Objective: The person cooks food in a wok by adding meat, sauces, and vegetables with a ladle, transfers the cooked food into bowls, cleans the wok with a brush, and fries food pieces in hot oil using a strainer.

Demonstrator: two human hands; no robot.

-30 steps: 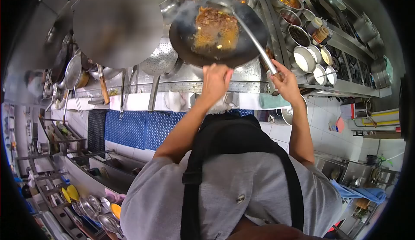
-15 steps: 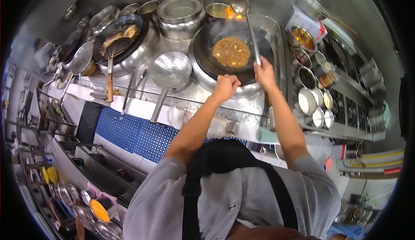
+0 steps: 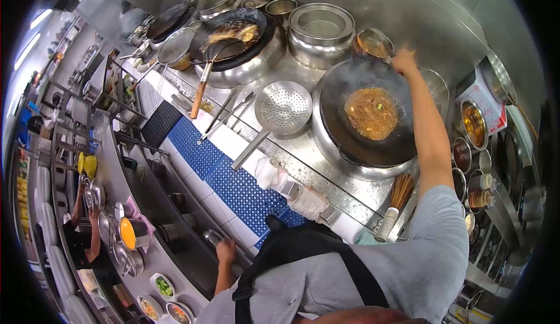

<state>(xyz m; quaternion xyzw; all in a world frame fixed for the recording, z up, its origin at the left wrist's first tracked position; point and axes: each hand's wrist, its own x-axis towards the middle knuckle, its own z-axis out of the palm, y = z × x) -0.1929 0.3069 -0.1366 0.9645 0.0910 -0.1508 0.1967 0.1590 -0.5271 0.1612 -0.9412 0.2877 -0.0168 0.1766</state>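
My right hand (image 3: 404,62) reaches past the wok to the back of the range, slightly blurred, its fingers closed on the ladle (image 3: 389,51). The ladle's head is at the small metal pot (image 3: 366,45) behind the wok. Brown, saucy food (image 3: 372,114) with a few green and pale bits steams in the black wok (image 3: 338,131). Low at my left side, my left hand (image 3: 226,250) is over the lower counter, beside a shiny round metal piece (image 3: 212,236). Blur hides whether its fingers grip that piece.
A perforated strainer (image 3: 283,107) lies left of the wok. Farther left, a wire skimmer (image 3: 220,52) rests over another wok (image 3: 256,16). A bamboo brush (image 3: 396,201) sits at the front right. A co-worker's arm (image 3: 93,236) shows at the far left.
My view has swung left. My right hand has moved forward with the ladle to the small pot. My left hand has left the wok's near edge and dropped back to the lower counter.
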